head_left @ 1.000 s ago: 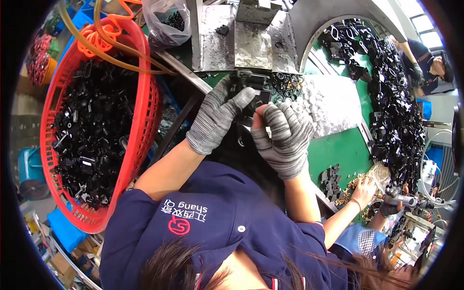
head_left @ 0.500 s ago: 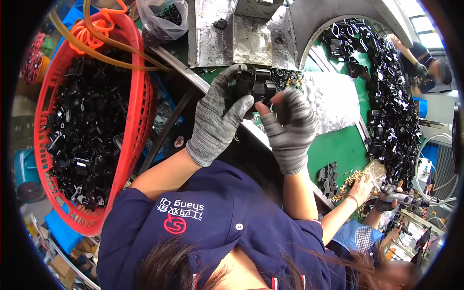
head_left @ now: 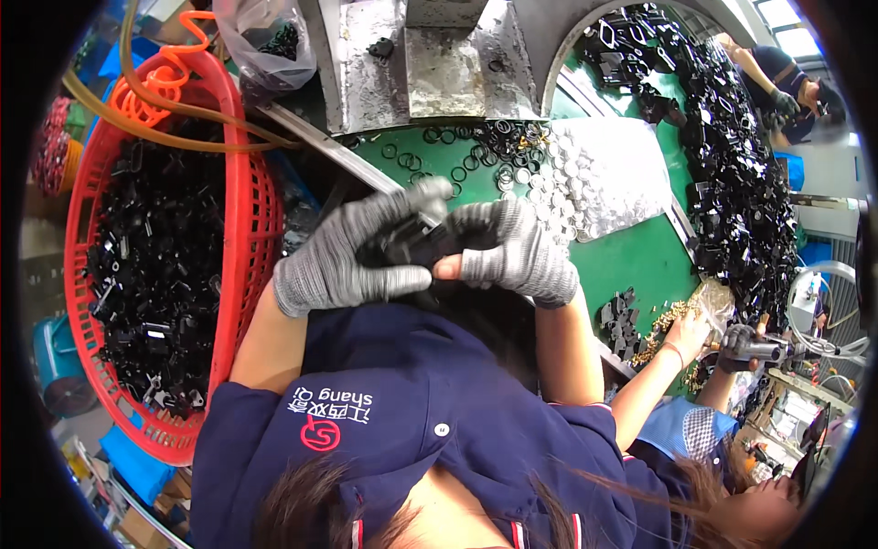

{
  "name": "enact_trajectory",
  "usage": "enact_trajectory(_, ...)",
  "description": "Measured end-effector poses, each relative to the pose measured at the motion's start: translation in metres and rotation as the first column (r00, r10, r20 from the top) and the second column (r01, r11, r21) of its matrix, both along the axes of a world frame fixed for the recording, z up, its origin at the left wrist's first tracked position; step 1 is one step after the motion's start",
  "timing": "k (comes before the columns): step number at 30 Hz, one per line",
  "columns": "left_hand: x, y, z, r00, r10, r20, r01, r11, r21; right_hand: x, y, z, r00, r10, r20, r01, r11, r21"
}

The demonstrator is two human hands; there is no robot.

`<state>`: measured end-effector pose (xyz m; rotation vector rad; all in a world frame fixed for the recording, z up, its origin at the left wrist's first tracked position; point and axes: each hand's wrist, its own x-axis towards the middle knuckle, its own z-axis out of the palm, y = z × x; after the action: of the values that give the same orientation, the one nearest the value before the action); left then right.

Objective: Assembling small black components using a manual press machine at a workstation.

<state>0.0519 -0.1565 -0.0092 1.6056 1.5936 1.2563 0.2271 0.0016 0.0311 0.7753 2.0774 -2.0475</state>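
Both my hands wear grey knitted gloves and meet in front of my chest. My left hand (head_left: 352, 252) is curled round a black moulded plastic part (head_left: 419, 243), slightly smeared by motion. From the other side my right hand (head_left: 521, 256) grips the same part, its bare thumb tip pressed against it. The fingers cover much of the part, so its full shape is hidden. Beyond the hands, black rings (head_left: 471, 163) and a heap of small silvery discs (head_left: 553, 178) lie on the green tabletop (head_left: 599, 261).
A red basket (head_left: 240, 274) full of black parts stands at my left, with hoses across its rim. A grey metal machine base (head_left: 444, 78) rises ahead. More black parts (head_left: 741, 201) are piled at the right. A co-worker's hand (head_left: 686, 334) reaches brass-coloured pieces nearby.
My hands have come down nearer my chest with the black part. My right hand's fingers, apart from it before, now close on it. Rings on the tabletop have come into sight.
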Motion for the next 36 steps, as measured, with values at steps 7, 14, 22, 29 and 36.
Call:
enact_trajectory(7,0.012,0.003,-0.006,0.479,0.212,0.852,0.145,0.938,-0.315,0.016,0.032,-0.055,0.944,-0.318,-0.094,0.321,0.806,0.498)
enact_trajectory(14,0.023,0.018,-0.016,0.481,0.273,0.833,-0.093,0.961,-0.261,0.015,0.047,-0.067,0.985,-0.169,0.033,-0.008,0.15,0.989)
enact_trajectory(22,0.032,0.019,-0.025,0.684,0.313,0.658,-0.231,0.95,-0.212,0.009,0.01,-0.034,0.87,-0.115,-0.479,0.469,0.491,0.734)
enact_trajectory(29,0.037,0.021,-0.01,0.788,0.305,0.534,-0.297,0.949,-0.104,-0.011,-0.014,-0.024,0.842,0.085,-0.533,0.464,0.389,0.796)
enact_trajectory(36,0.04,0.024,-0.004,0.804,0.339,0.488,-0.391,0.92,0.006,-0.01,-0.023,-0.045,0.773,0.111,-0.625,0.531,0.427,0.732)
